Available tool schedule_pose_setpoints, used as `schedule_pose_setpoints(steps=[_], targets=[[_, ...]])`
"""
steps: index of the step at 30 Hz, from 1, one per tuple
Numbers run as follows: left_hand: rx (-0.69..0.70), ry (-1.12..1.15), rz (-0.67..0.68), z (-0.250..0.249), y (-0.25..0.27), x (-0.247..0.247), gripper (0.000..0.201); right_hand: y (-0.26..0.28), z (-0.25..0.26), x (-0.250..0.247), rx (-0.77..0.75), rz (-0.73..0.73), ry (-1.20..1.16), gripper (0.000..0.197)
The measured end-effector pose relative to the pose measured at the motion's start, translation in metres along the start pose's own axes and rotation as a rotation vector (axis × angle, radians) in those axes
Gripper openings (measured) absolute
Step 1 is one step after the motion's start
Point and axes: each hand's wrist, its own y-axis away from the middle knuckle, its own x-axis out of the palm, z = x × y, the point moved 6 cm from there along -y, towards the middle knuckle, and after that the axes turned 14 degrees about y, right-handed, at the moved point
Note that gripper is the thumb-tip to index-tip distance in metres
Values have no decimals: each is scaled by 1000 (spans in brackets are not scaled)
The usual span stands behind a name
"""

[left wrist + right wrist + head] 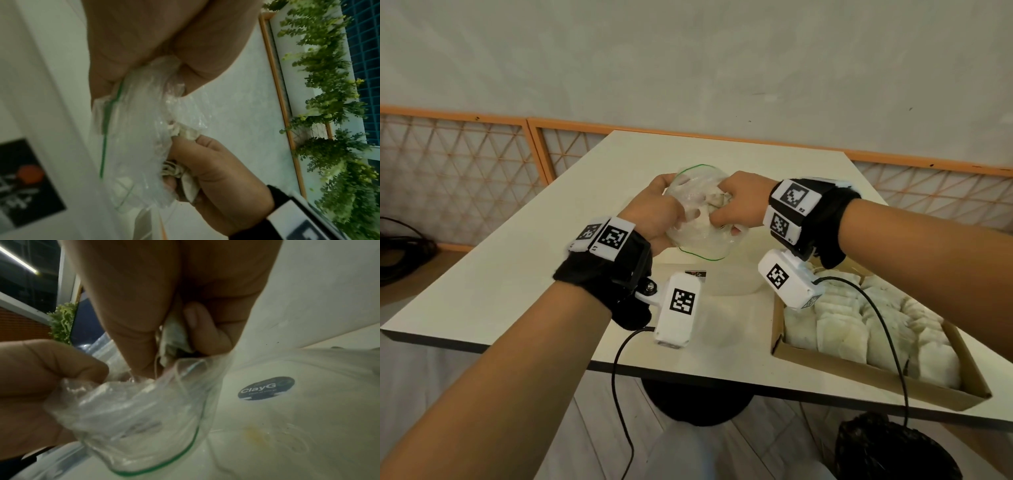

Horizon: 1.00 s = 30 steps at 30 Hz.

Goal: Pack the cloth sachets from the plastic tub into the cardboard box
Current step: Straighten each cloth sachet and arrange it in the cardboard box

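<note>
Over the white plastic tub [729,282] both hands hold a clear zip bag [697,236] with a green seal line. My left hand [654,219] grips the crumpled left side of the bag [139,146]. At the bag's mouth my right hand [739,205] pinches a pale cloth sachet [714,200]; the sachet [174,335] sits between its thumb and fingers. The bag [144,426] hangs just above the tub [287,418], which carries a dark round sticker. At the right the cardboard box [859,373] holds several white sachets [859,322] in rows.
The box overhangs the near right table edge [688,373]. Wrist camera cables [616,377] dangle in front of the table. A dark bag [893,452] sits on the floor at the lower right. An orange lattice fence [465,171] runs behind the table.
</note>
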Motion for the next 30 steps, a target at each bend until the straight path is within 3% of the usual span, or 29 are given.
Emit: schedule_pose_setpoints(steps=[4,7,10,12,15,19,24,26,28,30], targets=[[6,-9,-45,-1,-2,-5,54,3,-8,-5,3,-41,-212,15],[-122,-3,49,7,-3,-1,58,0,-13,-8,17,-68,-409,14],[-217,-16,95,15,3,5,45,0,-20,-10,35,-82,-515,10],[-225,53,39,18,2,2,36,2,-25,-11,42,-101,-420,10],[-235,213,-43,19,-1,-4,41,5,-23,-6,7,-58,-184,18],[-248,274,26,20,7,11,30,6,-11,3,-49,-48,-18,17],[-241,228,-22,15,7,10,24,1,-4,-2,-47,-89,166,28],[-240,193,-102,13,4,1,16,2,-8,-8,-13,-88,59,22],[-231,151,-203,10,2,-13,9,5,-16,-16,39,-107,-242,11],[-247,155,-246,11,-1,-27,32,8,-25,-23,83,-155,-486,10]])
